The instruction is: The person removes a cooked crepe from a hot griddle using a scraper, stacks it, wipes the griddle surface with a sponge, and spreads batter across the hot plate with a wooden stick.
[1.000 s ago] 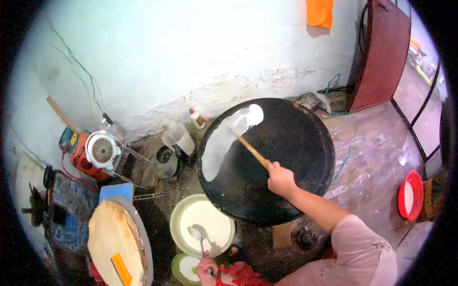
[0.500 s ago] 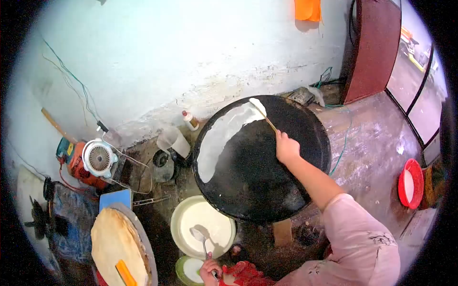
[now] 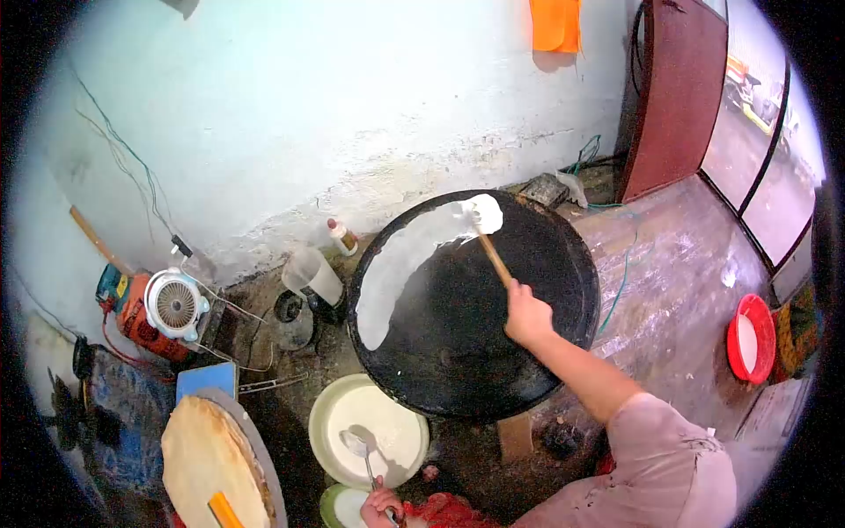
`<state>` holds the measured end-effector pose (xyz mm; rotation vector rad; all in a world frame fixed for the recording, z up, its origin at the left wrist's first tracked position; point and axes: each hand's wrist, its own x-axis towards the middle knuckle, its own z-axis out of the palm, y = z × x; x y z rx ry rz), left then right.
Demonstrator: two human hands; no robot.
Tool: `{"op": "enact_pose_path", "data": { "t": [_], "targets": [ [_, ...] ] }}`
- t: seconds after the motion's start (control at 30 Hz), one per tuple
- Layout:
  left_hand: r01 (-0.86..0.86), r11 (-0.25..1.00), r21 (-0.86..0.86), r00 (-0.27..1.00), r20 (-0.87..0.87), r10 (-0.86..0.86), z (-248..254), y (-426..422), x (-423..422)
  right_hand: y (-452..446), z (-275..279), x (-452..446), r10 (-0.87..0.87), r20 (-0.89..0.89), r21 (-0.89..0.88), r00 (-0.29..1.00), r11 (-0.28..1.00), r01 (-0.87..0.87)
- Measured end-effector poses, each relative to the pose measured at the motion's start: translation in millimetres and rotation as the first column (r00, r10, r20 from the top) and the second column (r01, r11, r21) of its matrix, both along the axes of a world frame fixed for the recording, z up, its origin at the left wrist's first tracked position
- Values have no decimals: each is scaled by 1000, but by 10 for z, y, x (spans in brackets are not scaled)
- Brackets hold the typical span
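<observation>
My right hand (image 3: pixel 530 315) is closed around the wooden handle of a batter spreader (image 3: pixel 495 260). The spreader's batter-coated head rests near the far edge of a large round black griddle (image 3: pixel 475 334). A curved band of white batter (image 3: pixel 392 268) covers the griddle's left and upper part. At the bottom, my left hand (image 3: pixel 382 508) grips the handle of a metal ladle (image 3: pixel 356 443). The ladle's bowl hangs over a pale basin (image 3: pixel 314 431) of white batter. A green bowl (image 3: pixel 329 508), also with white contents, sits beside that hand.
A stack of thin flatbreads (image 3: pixel 211 458) lies at lower left. Beyond it are a blower (image 3: pixel 173 304), a clear jug (image 3: pixel 312 275) and a small bottle (image 3: pixel 342 238). A red basin (image 3: pixel 751 339) stands on the floor at right. Cables run along the wall (image 3: pixel 352 106).
The spreader's head has turned and moved slightly right along the griddle's far edge, lengthening the batter band. My left hand still holds the ladle over the basin. The view has shifted slightly.
</observation>
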<state>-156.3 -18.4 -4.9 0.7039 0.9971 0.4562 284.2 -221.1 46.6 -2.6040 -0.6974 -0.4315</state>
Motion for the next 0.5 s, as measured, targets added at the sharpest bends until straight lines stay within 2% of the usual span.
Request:
{"op": "enact_pose_path", "data": {
  "t": [0.07,0.1,0.13,0.17,0.2,0.23,0.27,0.3,0.33,0.37,0.4,0.43,0.47,0.5],
  "targets": [
    [258,904,342,949,84,-302,-971,343,-408,333,267,0,-96,-257,-248,961,968,30],
    [310,805,505,902,111,-417,-1436,509,-601,386,100,254,-136,-143,-275,980,957,92],
    [223,945,239,931,236,-280,-1130,445,-502,326,78,454,-199,-130,-335,971,931,146],
    [84,995,-52,948,312,-64,-731,354,-351,216,49,552,-261,-115,-393,958,898,198],
    [-117,779,-616,893,279,354,-333,256,-211,50,96,495,-284,-157,-384,946,900,207],
    [-107,779,-618,893,284,349,-146,184,-155,-137,280,404,-306,-186,-377,934,900,220],
    [-76,923,-378,965,206,164,-8,106,-117,-315,526,140,-287,-220,-382,932,905,188],
    [8,993,-116,997,77,1,44,61,-84,-483,548,1,-319,-278,-370,906,906,205],
    [12,993,-116,997,82,-3,-64,120,-113,-712,366,-68,-164,-288,-160,944,980,122],
    [-91,941,-325,975,164,151,-283,275,-207,-867,263,-60,-86,-281,-44,956,996,77],
    [-166,836,-522,927,206,313,-480,441,-321,-1024,162,-51,-5,-268,67,964,997,24],
    [-206,687,-697,858,209,470,-550,527,-385,-1113,139,-22,144,-398,287,906,958,-26],
    [-294,569,-768,759,173,627,-6,255,-154,-1185,134,24,310,-479,497,821,867,-38],
    [-291,575,-765,762,178,623,-175,406,-274,-1233,141,124,310,-475,503,823,864,-35]
  ]
}}
